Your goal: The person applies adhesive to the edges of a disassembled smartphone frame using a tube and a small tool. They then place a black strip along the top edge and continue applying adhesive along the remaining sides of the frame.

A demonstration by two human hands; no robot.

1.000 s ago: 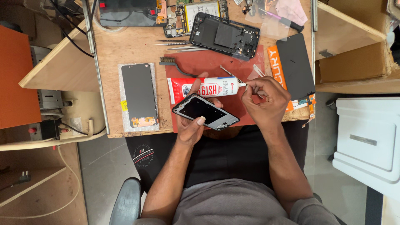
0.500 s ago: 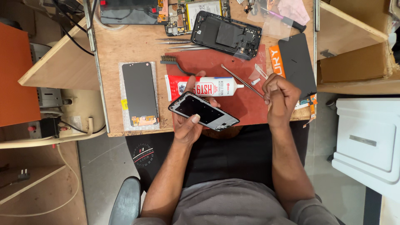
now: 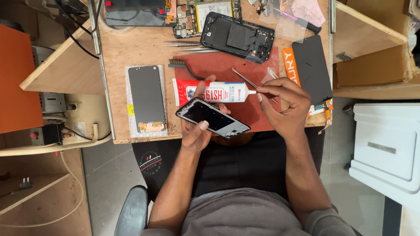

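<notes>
Black phone frame (image 3: 213,117) sits clamped in your left hand (image 3: 197,131) above the red mat (image 3: 245,72); your right hand (image 3: 284,105) pinches the glue tube (image 3: 218,92) nozzle over the wooden desk (image 3: 131,48).

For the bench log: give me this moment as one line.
left hand: holds phone frame and glue tube | right hand: fingertips at tube nozzle | tweezers on red mat

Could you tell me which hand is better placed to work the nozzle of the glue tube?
Probably the right hand: its fingertips already pinch at the nozzle tip of the white glue tube. The left hand is occupied holding both the tube and the black phone frame.
</notes>
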